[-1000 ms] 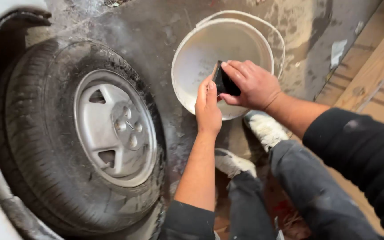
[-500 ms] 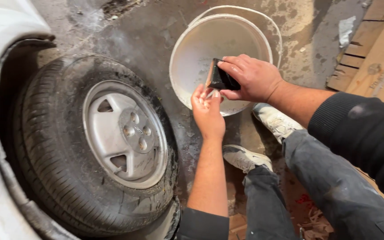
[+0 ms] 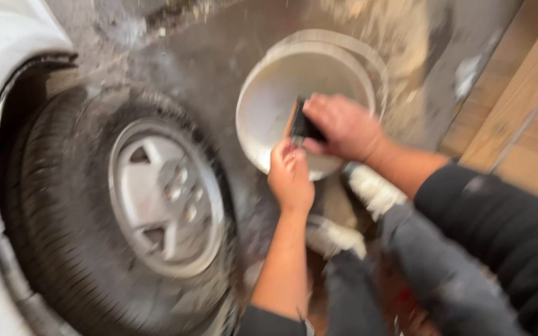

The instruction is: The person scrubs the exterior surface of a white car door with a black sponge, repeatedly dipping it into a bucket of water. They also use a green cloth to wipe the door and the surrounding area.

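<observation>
Dark block held in both our hands over the white bucket

We hold a small dark block (image 3: 301, 126), likely a sponge or scrubbing pad, so we judge it light, soft and probably wet and slippery; a grip across its broad faces looks the surest way to take it. Our right hand (image 3: 342, 127) wraps it from above, fingers (image 3: 319, 102) curled and pressed onto its top edge, while our left hand (image 3: 291, 175) closes on its lower end from beneath; motion blur hides exactly how those fingers lie. Just behind the fingers stands the white bucket (image 3: 263, 87), on a wet concrete floor (image 3: 213, 56). Well off to the left of the fingers are the tyre (image 3: 51, 218), its silver hubcap (image 3: 166, 196), and the white car body (image 3: 7, 37).
</observation>
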